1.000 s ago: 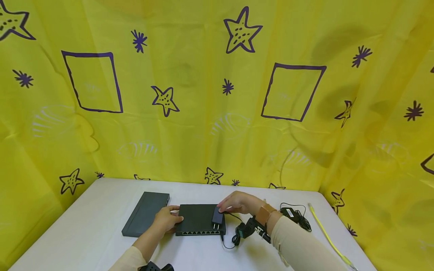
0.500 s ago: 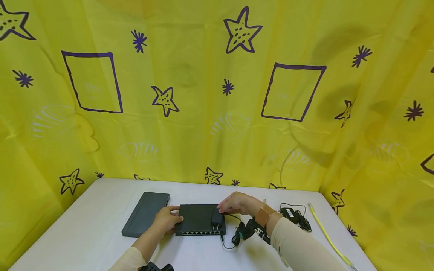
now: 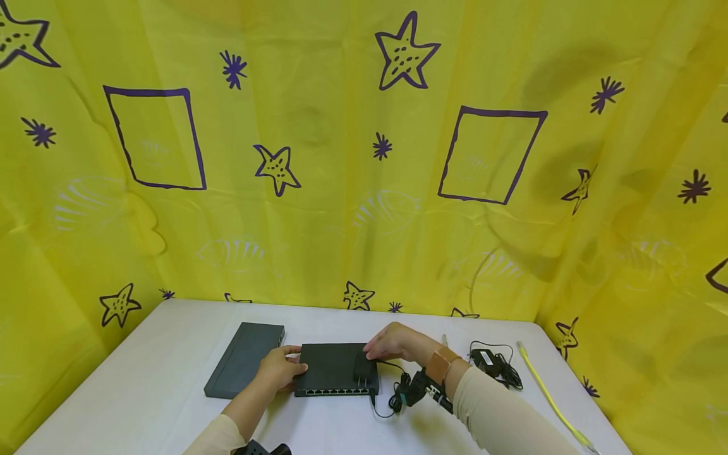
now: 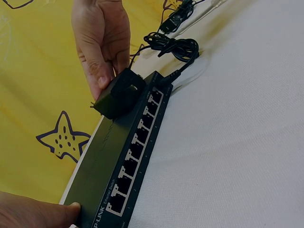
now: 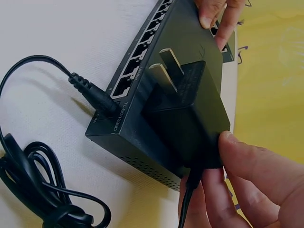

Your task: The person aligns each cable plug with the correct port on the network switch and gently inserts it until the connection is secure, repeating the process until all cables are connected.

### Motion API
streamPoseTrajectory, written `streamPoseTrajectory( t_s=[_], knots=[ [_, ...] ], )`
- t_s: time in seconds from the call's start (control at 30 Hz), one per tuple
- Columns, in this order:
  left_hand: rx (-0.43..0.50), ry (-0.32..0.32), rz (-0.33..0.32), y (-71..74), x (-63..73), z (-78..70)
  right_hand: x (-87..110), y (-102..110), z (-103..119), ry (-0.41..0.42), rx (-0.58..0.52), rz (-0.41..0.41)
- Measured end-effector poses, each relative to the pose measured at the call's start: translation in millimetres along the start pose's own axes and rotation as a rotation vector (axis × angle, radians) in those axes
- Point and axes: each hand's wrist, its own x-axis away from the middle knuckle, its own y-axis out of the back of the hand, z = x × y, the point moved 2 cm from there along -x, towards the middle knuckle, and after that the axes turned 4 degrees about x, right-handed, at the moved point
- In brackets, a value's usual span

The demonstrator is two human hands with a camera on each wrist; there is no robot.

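Note:
A black TP-LINK Ethernet switch lies on the white table, its row of ports facing me. My left hand grips its left end, thumb on top. My right hand pinches a black power adapter at the switch's right end; the adapter sits on or just above the top, its two prongs pointing toward the ported side. The right wrist view shows the cable's barrel plug seated in the switch beside the ports. The adapter's coiled cable rests beside the switch.
Left of the switch lies a flat dark grey box. A second black adapter with bundled cable and a yellow cable lie to the right. A yellow patterned curtain hangs behind the white table.
The adapter in my right hand has tipped and lowered slightly over the switch's right end. My left hand and the switch hold still.

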Motion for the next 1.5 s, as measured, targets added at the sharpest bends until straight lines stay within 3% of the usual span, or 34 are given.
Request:
streamPoseTrajectory(
  t_s=[0.33, 0.5, 0.67, 1.03, 1.23, 1.5],
  knots=[
    [-0.011, -0.018, -0.001, -1.7, 2.8, -0.1, 11.9, 20, -9, -0.004, -0.064, -0.029],
    [-0.011, -0.020, -0.002, -0.8, 3.5, -1.9, 25.2, 39, -28, -0.017, -0.098, -0.038],
    [-0.006, -0.013, 0.002, 0.4, 4.1, -2.5, 41.2, 47, -52, -0.010, -0.217, -0.030],
    [0.014, -0.008, 0.004, 1.4, 3.4, 1.4, 62.9, 17, -85, 0.114, -0.466, 0.073],
    [0.012, -0.007, 0.005, 0.9, 4.4, -0.8, 65.4, 5, -94, 0.107, -0.557, 0.051],
    [0.002, -0.017, 0.000, 1.3, 4.0, -3.5, 61.8, 1, -96, 0.068, -0.588, 0.013]
  ],
)
